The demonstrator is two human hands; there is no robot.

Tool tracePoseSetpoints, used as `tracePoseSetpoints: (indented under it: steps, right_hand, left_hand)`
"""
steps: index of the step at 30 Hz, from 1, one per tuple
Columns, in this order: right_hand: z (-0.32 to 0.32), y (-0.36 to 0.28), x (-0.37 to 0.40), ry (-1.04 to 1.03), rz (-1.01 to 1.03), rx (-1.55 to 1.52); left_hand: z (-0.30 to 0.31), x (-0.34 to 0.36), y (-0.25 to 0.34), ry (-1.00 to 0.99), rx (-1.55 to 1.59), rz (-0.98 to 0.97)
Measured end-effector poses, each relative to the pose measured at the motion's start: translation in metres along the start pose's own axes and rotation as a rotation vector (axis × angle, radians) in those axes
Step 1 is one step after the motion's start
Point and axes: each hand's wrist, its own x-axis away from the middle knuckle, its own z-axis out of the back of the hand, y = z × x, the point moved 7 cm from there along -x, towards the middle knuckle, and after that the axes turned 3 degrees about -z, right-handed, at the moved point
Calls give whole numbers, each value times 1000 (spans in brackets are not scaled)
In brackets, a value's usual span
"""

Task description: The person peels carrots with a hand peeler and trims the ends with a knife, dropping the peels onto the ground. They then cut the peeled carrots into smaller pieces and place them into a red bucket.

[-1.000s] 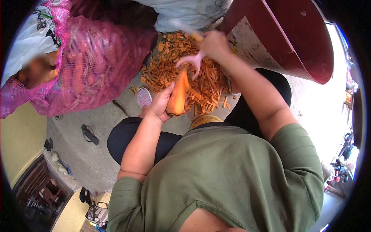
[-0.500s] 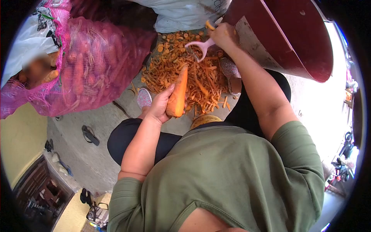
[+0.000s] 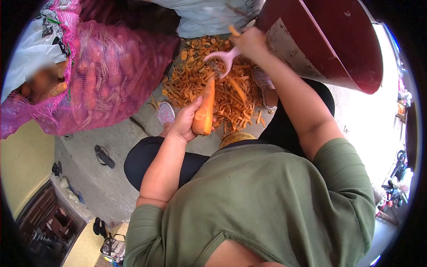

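Observation:
A large orange carrot (image 3: 204, 113) is held in my left hand (image 3: 186, 121), its thick end toward me and its narrow tip pointing away. My right hand (image 3: 251, 43) is closed round the handle of a pink Y-shaped peeler (image 3: 227, 58), whose head is just beyond the carrot's tip. A small orange piece sticks out near the fingers of that hand. Below both hands a heap of carrot peelings (image 3: 231, 100) covers the floor between my feet, and one long strip is over the heap to the right of the carrot.
A pink mesh sack (image 3: 104, 80) full of carrots lies at the left. At the right stands a large dark red container (image 3: 329, 40). A white sack (image 3: 209, 18) is at the far side. A dark sandal (image 3: 104, 156) rests on the floor at the left.
My right hand and the peeler have moved a little to the left, nearer the carrot's tip. The carrot has turned slightly in my left hand, which stays in nearly the same place.

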Motion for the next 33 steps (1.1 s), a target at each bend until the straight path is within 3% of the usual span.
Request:
tracePoseSetpoints:
  steps: [3,4,7,9,10,11,14,15,17,18,20,21,24,28,31,33]
  right_hand:
    - [-26,-48,81,-146,328,55]
    - [-34,-58,100,-217,467,18]
    - [-33,-48,85,-176,376,147]
    - [-21,-14,25,-34,145,113]
    - [-21,8,-13,-60,-14,119]
    - [-62,78,-99,55,-111,-105]
    - [7,-11,18,3,40,-11]
    - [-1,-25,36,75,176,62]
    - [-26,-48,83,-128,356,-1]
    - [-29,-59,104,-98,529,6]
    - [-35,-64,120,-169,541,25]
    - [-38,-63,119,-173,541,43]
    - [-45,-56,111,-229,464,51]
    - [-52,-51,100,-277,401,42]
    - [-34,-53,93,-268,375,-26]
    - [-35,-58,104,-232,454,32]
  left_hand:
    - [-7,-6,5,-212,-5,-10]
    - [-4,-6,4,-144,22,-23]
    - [3,-2,-1,72,-42,-34]
    - [10,-4,-4,3,-15,6]
    - [11,-5,-7,-31,-1,26]
    - [6,-3,-6,-76,18,25]
    - [6,-2,-2,7,43,1]
    - [5,-5,0,-24,42,-22]
    - [7,-9,2,-74,42,-62]
    - [8,-10,0,-39,110,-43]
    - [7,-11,-5,27,243,-5]
    - [-12,-7,-1,-300,260,-9]
    - [2,-11,-3,-16,207,-42]
    - [-5,-12,3,-154,179,-57]
    - [7,-10,-1,24,52,-11]
    - [6,-13,-1,16,127,-68]
